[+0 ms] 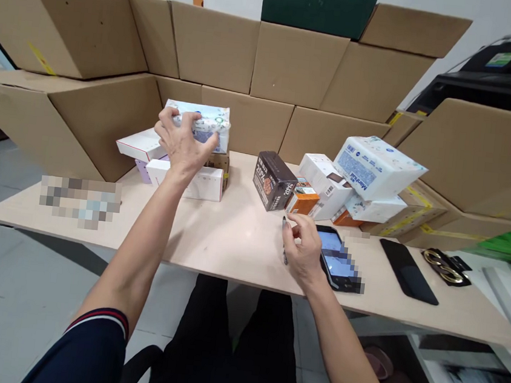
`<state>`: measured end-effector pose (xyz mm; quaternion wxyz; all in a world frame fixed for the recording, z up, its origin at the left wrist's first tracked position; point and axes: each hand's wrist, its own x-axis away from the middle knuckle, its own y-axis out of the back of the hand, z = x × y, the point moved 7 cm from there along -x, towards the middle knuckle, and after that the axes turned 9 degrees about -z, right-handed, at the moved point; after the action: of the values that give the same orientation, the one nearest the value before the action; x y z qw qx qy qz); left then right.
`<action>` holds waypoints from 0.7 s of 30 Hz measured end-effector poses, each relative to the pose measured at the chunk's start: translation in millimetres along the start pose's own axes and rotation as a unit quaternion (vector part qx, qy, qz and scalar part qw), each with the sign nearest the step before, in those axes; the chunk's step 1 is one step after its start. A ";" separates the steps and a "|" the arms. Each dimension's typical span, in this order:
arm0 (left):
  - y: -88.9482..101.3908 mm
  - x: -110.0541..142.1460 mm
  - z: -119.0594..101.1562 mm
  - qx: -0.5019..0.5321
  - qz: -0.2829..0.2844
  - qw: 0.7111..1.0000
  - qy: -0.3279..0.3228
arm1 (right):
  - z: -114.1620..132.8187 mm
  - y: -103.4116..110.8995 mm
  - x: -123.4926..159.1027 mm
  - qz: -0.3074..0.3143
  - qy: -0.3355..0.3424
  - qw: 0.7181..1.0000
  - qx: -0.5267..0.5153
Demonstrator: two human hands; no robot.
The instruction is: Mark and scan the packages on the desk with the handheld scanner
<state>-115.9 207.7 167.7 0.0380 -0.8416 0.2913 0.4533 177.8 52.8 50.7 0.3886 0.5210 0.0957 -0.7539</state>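
At the left of the table my left hand (182, 141) grips a soft tissue pack (217, 117), white and light blue, its fingers over the top and the thumb across the front. That pack sits on a stack with a brown carton and flat white boxes (208, 185). My right hand (303, 245) is closed near the table's front edge. From it sticks a thin dark pen (284, 257), its ends showing above and below the fingers. Just right of this hand lies a handheld device (339, 261) with a lit screen, partly pixelated.
A dark brown box (273, 178), a small orange box (303, 198), a white box (322, 183) and tissue packs (374, 167) cluster right of centre. Tall cardboard walls (216, 44) enclose the back and sides. A black phone (406, 271) and gold rings (446, 267) lie at right.
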 end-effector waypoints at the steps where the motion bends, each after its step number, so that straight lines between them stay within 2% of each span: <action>1: 4.4 1.4 1.0 0.011 -0.005 1.000 -0.017 | 1.7 -3.2 -2.4 0.015 -0.011 1.000 -0.008; 5: 25.0 11.4 13.3 0.079 -0.048 0.994 -0.063 | 10.5 -26.7 -26.6 0.084 -0.053 0.994 -0.049; 7: 35.8 17.9 27.9 0.134 -0.101 0.985 -0.038 | 13.5 -48.7 -45.4 0.118 -0.080 0.987 -0.077; 9: 39.9 25.8 46.6 0.196 -0.139 0.970 0.025 | 14.9 -76.7 -64.3 0.148 -0.115 0.976 -0.112; 10: 36.9 30.1 54.7 0.226 -0.132 0.963 0.061 | 15.1 -92.2 -71.8 0.165 -0.144 0.966 -0.139; 12: 24.2 39.2 63.3 0.287 -0.066 0.949 0.117 | 21.0 -119.2 -82.5 0.191 -0.173 0.949 -0.180; 14: 15.9 49.4 61.6 0.326 0.004 0.936 0.132 | 32.7 -135.1 -85.7 0.209 -0.182 0.934 -0.225; 17: 30.4 66.6 52.0 0.349 0.009 0.931 0.108 | 49.3 -129.5 -75.1 0.211 -0.210 0.900 -0.319; 19: 45.0 84.6 44.1 0.372 0.014 0.922 0.108 | 52.2 -109.7 -60.1 0.203 -0.237 0.882 -0.353; 21: 58.0 109.2 34.7 0.383 0.034 0.917 0.108 | 46.9 -83.3 -43.1 0.183 -0.254 0.889 -0.335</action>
<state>-126.3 121.3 73.2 0.3106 -0.7958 0.4736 0.2143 94.1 104.6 86.6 0.6822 0.1589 0.1433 -0.6991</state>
